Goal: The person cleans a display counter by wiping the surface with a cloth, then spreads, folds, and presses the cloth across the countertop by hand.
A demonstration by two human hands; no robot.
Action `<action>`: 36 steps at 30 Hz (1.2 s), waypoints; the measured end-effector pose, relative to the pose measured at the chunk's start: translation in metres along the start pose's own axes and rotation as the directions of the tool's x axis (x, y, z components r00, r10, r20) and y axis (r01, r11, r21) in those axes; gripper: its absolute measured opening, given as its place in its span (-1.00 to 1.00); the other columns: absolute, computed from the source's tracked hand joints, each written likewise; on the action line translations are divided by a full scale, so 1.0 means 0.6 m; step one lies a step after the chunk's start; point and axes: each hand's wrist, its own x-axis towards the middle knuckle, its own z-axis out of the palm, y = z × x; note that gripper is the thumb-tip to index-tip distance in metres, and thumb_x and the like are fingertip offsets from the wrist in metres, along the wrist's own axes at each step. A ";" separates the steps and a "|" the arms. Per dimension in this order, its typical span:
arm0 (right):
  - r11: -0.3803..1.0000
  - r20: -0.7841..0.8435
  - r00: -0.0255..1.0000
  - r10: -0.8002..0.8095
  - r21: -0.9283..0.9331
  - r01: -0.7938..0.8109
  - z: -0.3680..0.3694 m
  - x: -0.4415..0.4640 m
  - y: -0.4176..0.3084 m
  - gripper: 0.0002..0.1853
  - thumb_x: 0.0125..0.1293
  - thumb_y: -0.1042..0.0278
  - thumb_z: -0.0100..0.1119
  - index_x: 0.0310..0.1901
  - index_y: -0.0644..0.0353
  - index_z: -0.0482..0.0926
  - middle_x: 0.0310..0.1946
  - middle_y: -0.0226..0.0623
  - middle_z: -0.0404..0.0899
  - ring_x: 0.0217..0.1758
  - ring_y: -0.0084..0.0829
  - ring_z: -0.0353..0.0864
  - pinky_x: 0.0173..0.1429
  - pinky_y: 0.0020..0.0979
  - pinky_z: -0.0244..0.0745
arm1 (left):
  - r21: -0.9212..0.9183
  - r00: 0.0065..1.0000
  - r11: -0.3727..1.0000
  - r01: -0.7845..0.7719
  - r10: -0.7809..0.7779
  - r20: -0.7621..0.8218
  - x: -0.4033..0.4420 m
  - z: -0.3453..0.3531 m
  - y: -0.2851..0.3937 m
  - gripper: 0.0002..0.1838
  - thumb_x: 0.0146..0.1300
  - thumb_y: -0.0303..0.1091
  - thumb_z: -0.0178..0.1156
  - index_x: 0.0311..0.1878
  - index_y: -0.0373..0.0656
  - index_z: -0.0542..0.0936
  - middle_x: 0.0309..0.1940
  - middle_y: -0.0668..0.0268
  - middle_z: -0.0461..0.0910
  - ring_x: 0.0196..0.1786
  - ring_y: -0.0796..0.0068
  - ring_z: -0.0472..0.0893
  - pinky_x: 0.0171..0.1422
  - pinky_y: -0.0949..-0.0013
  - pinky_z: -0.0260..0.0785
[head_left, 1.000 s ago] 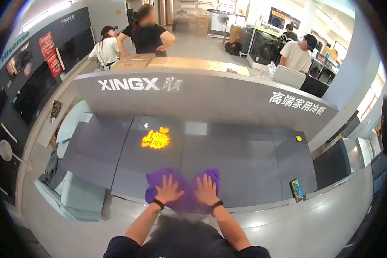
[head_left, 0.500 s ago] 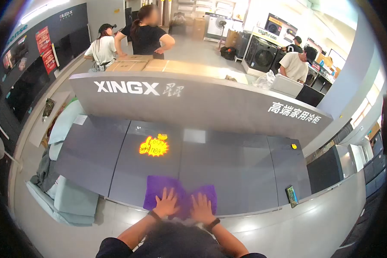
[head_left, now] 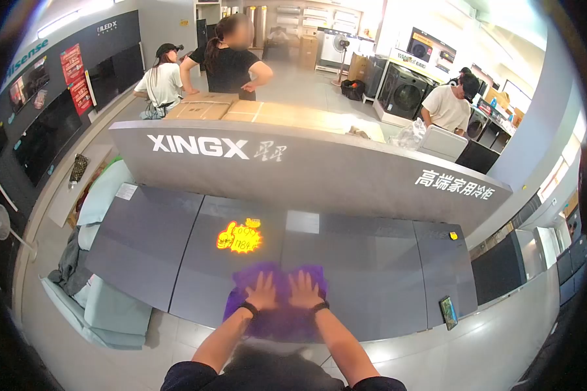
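Head view: purple cloth (head_left: 280, 322) lies on closed freezer (head_left: 365, 274).

One head-worn camera looks forward and down, wide-angled, over the dark countertop (head_left: 359, 280) close below

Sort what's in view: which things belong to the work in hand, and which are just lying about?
In the work:
left hand, right hand, both spread flat
purple cloth, under both hands
dark top, beneath the cloth

Lying about:
phone, near the front edge
yellow-and-red price sign
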 end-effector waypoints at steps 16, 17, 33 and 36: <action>0.993 -0.211 0.971 -0.116 -0.059 0.106 0.047 -0.085 0.007 -0.21 0.32 0.12 0.09 0.54 0.10 0.07 0.57 0.09 -0.08 0.63 0.16 -0.12 0.51 0.36 -0.07 | 0.021 0.948 0.998 -0.055 0.059 -0.311 -0.097 0.075 0.033 -0.29 0.22 0.03 0.20 0.33 -0.25 0.44 0.59 0.09 0.03 0.62 -0.14 -0.05 0.35 -0.59 0.09; 0.990 -0.246 0.960 -0.133 -0.071 0.119 0.072 -0.111 0.012 -0.21 0.32 0.11 0.09 0.54 0.10 0.08 0.57 0.09 -0.08 0.63 0.16 -0.11 0.51 0.37 -0.06 | 0.024 0.947 0.997 -0.079 0.083 -0.312 -0.117 0.091 0.030 -0.30 0.23 0.03 0.19 0.33 -0.24 0.44 0.58 0.08 0.05 0.61 -0.14 -0.04 0.34 -0.59 0.11; 0.999 -0.303 0.953 -0.014 -0.037 0.003 0.135 -0.084 0.014 -0.13 0.28 -0.07 0.11 0.58 -0.08 0.03 0.58 0.05 -0.07 0.63 0.18 -0.13 0.48 0.45 -0.15 | 0.096 0.963 0.977 -0.190 0.205 -0.178 -0.144 0.072 0.006 -0.34 0.24 0.02 0.17 0.30 -0.23 0.46 0.58 0.08 0.03 0.62 -0.16 -0.09 0.30 -0.71 0.03; 1.000 -0.270 0.963 0.003 -0.010 -0.006 0.115 -0.055 0.013 -0.13 0.28 -0.09 0.08 0.58 -0.09 0.01 0.60 0.03 -0.12 0.65 0.16 -0.19 0.50 0.45 -0.22 | 0.214 0.945 0.964 -0.160 0.212 -0.249 -0.093 0.066 0.000 -0.38 0.19 0.05 0.21 0.23 -0.15 0.55 0.52 0.05 0.14 0.58 -0.23 -0.04 0.21 -0.68 0.21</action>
